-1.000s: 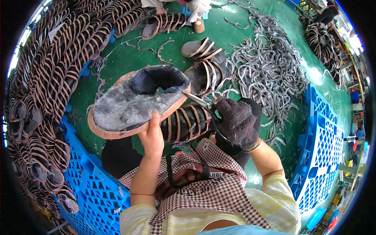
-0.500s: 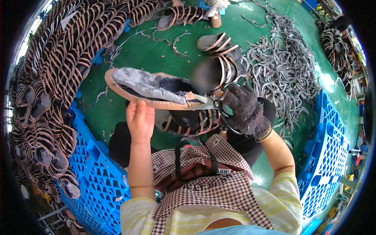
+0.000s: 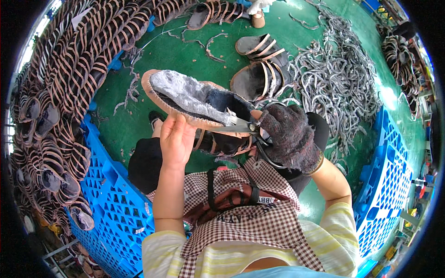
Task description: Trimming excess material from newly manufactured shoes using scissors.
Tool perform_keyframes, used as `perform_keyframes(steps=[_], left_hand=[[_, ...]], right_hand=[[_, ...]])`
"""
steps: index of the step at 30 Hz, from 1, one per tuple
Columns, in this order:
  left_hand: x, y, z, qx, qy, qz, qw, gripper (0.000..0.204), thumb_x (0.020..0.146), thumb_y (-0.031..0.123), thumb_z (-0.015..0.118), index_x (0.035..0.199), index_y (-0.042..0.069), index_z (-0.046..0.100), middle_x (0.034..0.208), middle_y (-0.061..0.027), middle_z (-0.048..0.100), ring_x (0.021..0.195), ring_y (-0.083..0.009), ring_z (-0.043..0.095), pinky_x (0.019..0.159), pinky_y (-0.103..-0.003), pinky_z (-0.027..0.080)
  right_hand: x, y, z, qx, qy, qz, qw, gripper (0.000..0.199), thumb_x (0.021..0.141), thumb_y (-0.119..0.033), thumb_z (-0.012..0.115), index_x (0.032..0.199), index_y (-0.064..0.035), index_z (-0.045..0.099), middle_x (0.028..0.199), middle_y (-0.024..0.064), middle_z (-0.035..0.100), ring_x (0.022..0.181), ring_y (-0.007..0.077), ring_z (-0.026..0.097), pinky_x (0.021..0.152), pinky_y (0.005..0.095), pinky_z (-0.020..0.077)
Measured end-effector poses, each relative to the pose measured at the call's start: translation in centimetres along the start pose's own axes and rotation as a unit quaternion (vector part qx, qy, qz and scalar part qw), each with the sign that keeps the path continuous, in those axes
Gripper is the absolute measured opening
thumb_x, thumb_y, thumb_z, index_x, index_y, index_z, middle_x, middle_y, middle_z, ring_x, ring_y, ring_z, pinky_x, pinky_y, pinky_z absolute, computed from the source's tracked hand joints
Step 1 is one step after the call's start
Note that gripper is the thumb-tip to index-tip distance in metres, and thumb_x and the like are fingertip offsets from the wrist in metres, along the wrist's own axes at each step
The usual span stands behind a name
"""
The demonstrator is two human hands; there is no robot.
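My bare left hand (image 3: 177,139) grips a tan shoe (image 3: 185,99) by its near side, its toe end pointing up and left. Grey fluffy lining fills the opening, and pale stitches run along the edge. In my right hand (image 3: 287,134), which wears a dark fuzzy glove, is a pair of scissors (image 3: 251,127). Their blades lie at the shoe's right end, one over the upper edge and one along the near side. Below the shoe, near my lap, a stack of dark shoes (image 3: 225,144) with tan rims is partly hidden.
Stacked shoes (image 3: 72,60) heap up on the left beside a blue plastic pallet (image 3: 109,199). Another blue pallet (image 3: 384,185) stands at right. Grey trimmed strips (image 3: 333,83) pile on the green floor. Beyond my hands lie nested shoes (image 3: 259,81).
The shoe has tilted, its toe end moving right and up and its right end dropping slightly. My left hand has shifted right with it. The scissor blades have parted around the shoe's edge.
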State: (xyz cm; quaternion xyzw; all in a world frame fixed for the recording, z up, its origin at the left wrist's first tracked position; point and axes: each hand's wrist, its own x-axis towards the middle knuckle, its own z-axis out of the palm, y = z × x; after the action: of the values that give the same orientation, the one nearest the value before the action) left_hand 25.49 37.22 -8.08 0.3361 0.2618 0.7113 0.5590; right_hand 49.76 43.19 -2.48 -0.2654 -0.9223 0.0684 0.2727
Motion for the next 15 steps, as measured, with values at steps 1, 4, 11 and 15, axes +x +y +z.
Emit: perform_keyframes(steps=[1, 4, 11, 15], left_hand=[[0.0, 0.0, 0.0, 0.013, 0.010, 0.002, 1.000, 0.035, 0.090, 0.017, 0.045, 0.120, -0.001, 0.042, 0.125, -0.0112, 0.045, 0.116, -0.0238, 0.042, 0.100, -0.043, 0.030], [-0.1, 0.0, -0.1, 0.013, 0.017, 0.011, 1.000, 0.029, 0.091, 0.014, 0.042, 0.116, -0.001, 0.046, 0.120, -0.0100, 0.048, 0.113, -0.0232, 0.045, 0.098, -0.044, 0.032], [-0.2, -0.2, -0.1, 0.012, -0.027, -0.001, 1.000, 0.034, 0.091, 0.016, 0.042, 0.121, 0.000, 0.041, 0.124, -0.0113, 0.045, 0.115, -0.0255, 0.043, 0.098, -0.047, 0.032], [0.1, -0.2, 0.4, 0.003, -0.030, 0.008, 1.000, 0.033, 0.091, 0.015, 0.041, 0.121, 0.000, 0.041, 0.124, -0.0110, 0.046, 0.115, -0.0256, 0.044, 0.097, -0.048, 0.033]], right_hand=[[0.1, -0.2, -0.1, 0.000, -0.001, 0.000, 1.000, 0.051, 0.057, -0.032, 0.068, 0.099, -0.0051, 0.055, 0.076, 0.0096, 0.053, 0.066, 0.0280, 0.055, 0.058, 0.0400, 0.0415], [0.2, -0.3, -0.4, 0.009, 0.007, 0.004, 1.000, 0.052, 0.057, -0.032, 0.068, 0.099, -0.0049, 0.056, 0.075, 0.0107, 0.052, 0.067, 0.0287, 0.055, 0.059, 0.0404, 0.0421], [0.0, 0.2, -0.5, -0.014, -0.032, 0.003, 0.999, 0.051, 0.056, -0.023, 0.068, 0.102, -0.0051, 0.055, 0.081, 0.0100, 0.053, 0.072, 0.0275, 0.055, 0.058, 0.0379, 0.0414], [0.5, 0.3, -0.4, -0.063, 0.027, -0.034, 0.997, 0.045, 0.058, -0.024, 0.066, 0.098, -0.0060, 0.057, 0.073, 0.0101, 0.052, 0.065, 0.0270, 0.055, 0.051, 0.0366, 0.0415]])
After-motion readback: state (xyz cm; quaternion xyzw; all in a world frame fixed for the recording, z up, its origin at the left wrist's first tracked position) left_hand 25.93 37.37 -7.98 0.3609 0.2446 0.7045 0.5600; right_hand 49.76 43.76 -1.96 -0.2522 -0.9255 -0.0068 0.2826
